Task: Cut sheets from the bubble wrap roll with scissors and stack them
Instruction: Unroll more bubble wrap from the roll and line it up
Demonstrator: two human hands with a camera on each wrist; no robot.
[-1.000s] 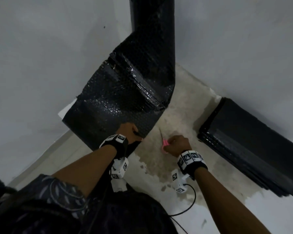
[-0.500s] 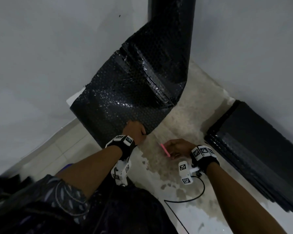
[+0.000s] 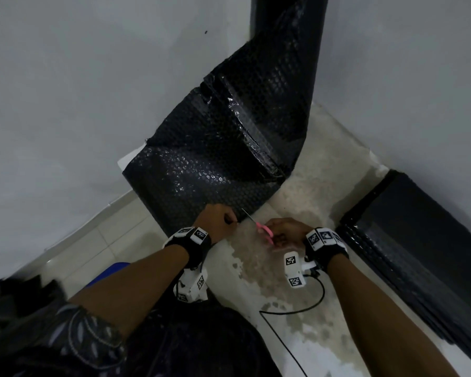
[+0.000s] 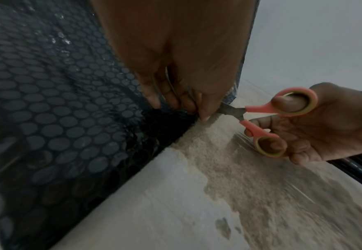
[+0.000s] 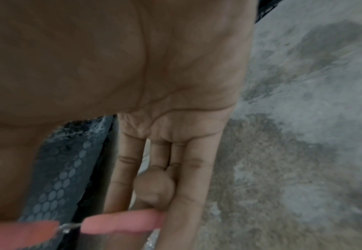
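The roll [image 3: 288,36] runs out of the top of the head view, so its upper end is cut off, and the stack [image 3: 419,254] of black sheets at the right slides past the frame edge too. The right-wrist view is mostly palm and blur; only pink handle bits show there. The blade tips are hidden behind the left hand's fingers [image 4: 154,99].

The wrap [image 3: 215,164] hangs down from the roll in the wall corner and curves onto the floor [image 3: 297,336], black, glossy, covered in round bubbles, with a crinkled, shiny seam across its middle.

The left hand [image 3: 218,217] pinches the wrap's near edge, fingers curled tight on it. The right hand [image 3: 286,231] grips the scissors [image 4: 267,118], thumb through one pink loop, fingers through the other, handles spread and steel blades parted right at that edge, just beside the left fingertips.

The floor is pale, with a rough, sandy worn patch below the hands.
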